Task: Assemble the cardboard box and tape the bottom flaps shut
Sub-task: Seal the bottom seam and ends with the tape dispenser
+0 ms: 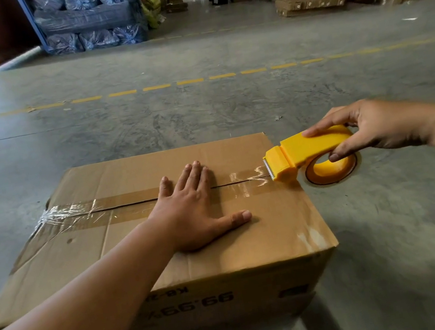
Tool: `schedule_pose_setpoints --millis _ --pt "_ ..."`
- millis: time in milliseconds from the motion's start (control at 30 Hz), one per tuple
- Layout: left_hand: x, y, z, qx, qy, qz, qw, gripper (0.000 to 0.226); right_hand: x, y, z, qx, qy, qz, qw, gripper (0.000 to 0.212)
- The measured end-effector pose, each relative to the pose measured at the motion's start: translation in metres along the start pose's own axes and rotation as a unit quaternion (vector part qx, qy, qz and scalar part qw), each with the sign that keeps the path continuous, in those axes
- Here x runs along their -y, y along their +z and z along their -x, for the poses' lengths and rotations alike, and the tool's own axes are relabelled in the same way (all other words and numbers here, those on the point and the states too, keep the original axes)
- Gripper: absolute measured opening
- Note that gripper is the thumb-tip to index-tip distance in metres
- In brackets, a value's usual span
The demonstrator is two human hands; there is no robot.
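Right hand (375, 125) has its grip curled round the yellow tape dispenser (308, 154), fingers over the top, thumb under at the roll, cutter teeth at the right end of the seam; left hand (192, 211) lies flat and open, pressing the flaps. We judge the strip nearly run out, so we would carry the tape down over the right edge, tilt the teeth to tear, then rub it down. The cardboard box (224, 249) sits bottom-up on the floor, left of the dispenser, under the flat hand.
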State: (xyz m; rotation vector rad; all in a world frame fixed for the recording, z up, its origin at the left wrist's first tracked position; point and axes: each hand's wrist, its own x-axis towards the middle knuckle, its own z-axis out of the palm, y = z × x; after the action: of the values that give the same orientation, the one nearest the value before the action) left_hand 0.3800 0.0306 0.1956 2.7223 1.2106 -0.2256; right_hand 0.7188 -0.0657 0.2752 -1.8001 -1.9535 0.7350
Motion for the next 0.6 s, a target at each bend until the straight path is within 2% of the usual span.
schedule_pose_setpoints --millis 233,367,600 --pt "0.001 0.001 0.0 0.005 0.0 -0.003 1.0 0.131 -0.006 0.001 -0.004 0.008 -0.003 0.017 1.0 0.071" --pt "0.001 0.001 -0.002 0.007 0.0 -0.005 1.0 0.131 -0.002 0.001 -0.005 0.001 -0.011 0.021 1.0 0.054" --pt "-0.002 -0.005 -0.002 0.021 -0.007 -0.013 1.0 0.134 0.011 -0.005 -0.013 0.029 0.004 0.084 0.996 0.059"
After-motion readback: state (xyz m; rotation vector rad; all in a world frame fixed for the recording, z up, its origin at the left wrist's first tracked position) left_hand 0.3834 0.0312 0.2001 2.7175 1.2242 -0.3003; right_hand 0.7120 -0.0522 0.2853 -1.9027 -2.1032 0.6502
